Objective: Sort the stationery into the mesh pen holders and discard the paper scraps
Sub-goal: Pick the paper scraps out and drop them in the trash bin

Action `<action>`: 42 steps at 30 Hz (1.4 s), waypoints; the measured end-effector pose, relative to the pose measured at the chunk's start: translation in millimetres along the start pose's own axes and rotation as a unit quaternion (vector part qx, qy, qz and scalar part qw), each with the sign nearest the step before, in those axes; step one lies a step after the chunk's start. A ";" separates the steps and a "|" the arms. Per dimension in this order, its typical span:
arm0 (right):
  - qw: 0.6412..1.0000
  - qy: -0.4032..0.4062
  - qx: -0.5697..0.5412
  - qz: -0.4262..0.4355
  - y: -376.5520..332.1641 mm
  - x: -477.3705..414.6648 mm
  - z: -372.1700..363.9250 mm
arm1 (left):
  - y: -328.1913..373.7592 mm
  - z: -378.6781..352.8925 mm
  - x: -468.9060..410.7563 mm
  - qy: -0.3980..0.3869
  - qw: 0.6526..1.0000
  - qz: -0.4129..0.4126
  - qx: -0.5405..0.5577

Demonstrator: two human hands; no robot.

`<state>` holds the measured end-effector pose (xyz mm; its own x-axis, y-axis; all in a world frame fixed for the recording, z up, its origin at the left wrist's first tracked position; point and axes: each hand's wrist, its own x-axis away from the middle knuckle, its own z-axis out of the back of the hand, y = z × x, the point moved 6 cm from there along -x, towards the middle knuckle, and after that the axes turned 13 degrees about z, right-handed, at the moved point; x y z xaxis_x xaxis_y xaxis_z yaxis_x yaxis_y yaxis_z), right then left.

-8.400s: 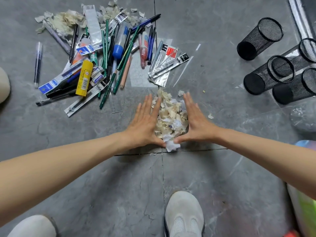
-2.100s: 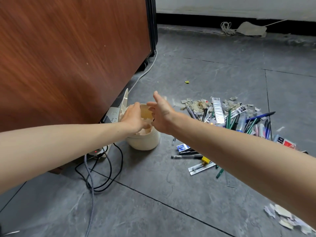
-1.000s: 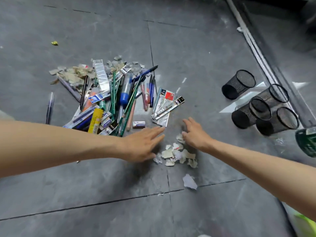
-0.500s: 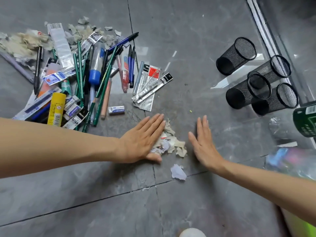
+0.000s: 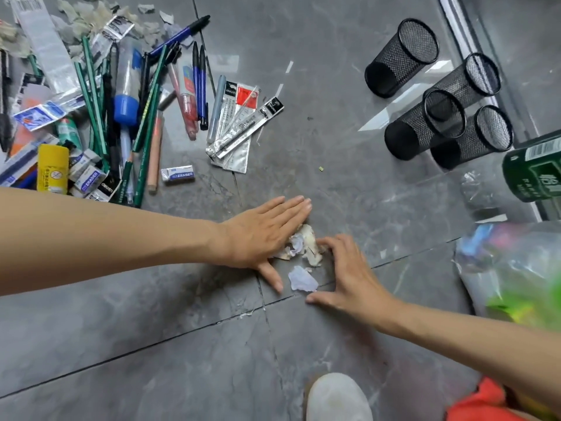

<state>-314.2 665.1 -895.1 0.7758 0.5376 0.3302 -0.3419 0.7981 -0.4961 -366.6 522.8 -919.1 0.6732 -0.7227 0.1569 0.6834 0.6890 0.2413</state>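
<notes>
— At ten o'clock on the grey floor (image 5: 182, 344), a tangle of stationery (image 5: 121, 110): pencils, pens, erasers, nothing sorted yet. Beyond it, at eleven, more torn paper (image 5: 91, 13).

— And toward the middle?

— First the left hand (image 5: 261, 235): flat, palm down, fingers straight and together, gripping nothing, inner edge pressed against a small heap of paper scraps (image 5: 300, 244). At six o'clock of the heap, one pale loose scrap (image 5: 302, 279), apart from the rest, between the two thumbs. Then the right hand (image 5: 349, 275) at four o'clock of the heap: fingers bent, tips touching the paper, thumb stretched wide along the tile, nothing enclosed.

— Further right?

— Four mesh pen holders (image 5: 400, 56) at two o'clock, well apart from both hands, nothing visible inside. Upright or tipped, hard to tell.

— Handling of the scraps?

— Probably featherlight, limp and crumpled, with no stiffness to speak of. Likely to flutter away or slip out through any gap. Best cupped from both sides, palms low against the tile, squeezed into one wad, then lifted from beneath. Worth raking the stray piece in first.
</notes>
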 end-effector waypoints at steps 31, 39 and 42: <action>0.837 0.229 -0.287 -0.406 53.3 4.2 25.9 | 55.7 -5.8 -7.5 0.090 0.966 -0.137 0.199; 0.870 0.174 -0.254 -0.386 50.8 17.8 15.9 | 30.5 24.3 -20.6 0.120 0.955 -0.112 0.248; 0.906 0.154 -0.215 -0.330 41.4 4.4 17.4 | -8.4 34.5 -24.6 0.137 0.915 0.066 0.375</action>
<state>-334.2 705.3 -900.2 0.8699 -0.1725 0.4621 0.4372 0.7032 -0.5607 -398.6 532.9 -892.0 0.8514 -0.5245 0.0104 0.2749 0.4631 0.8426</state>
